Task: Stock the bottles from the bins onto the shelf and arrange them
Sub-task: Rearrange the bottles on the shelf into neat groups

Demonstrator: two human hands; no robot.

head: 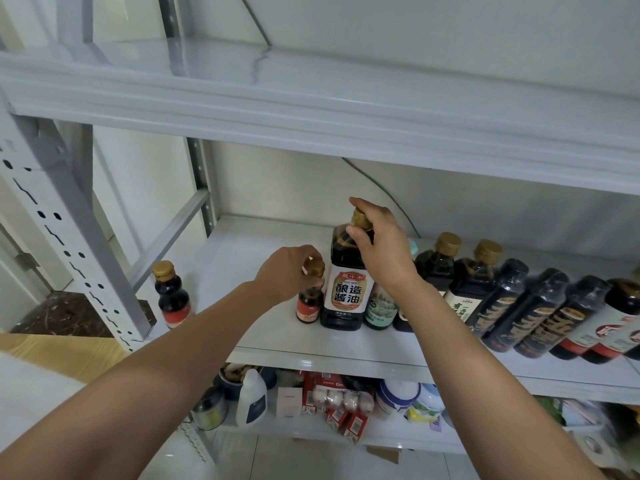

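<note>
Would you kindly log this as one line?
left hand: holds small bottle | right hand: holds large bottle | both on shelf

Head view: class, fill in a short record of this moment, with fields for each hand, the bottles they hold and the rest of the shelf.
left hand: grips the cap of the small bottle
right hand: grips the neck of the big bottle
held bottles: upright, side by side, bases on the shelf
lone bottle: upright, apart at the shelf's left end
row: dark bottles to the right of the big bottle
</note>
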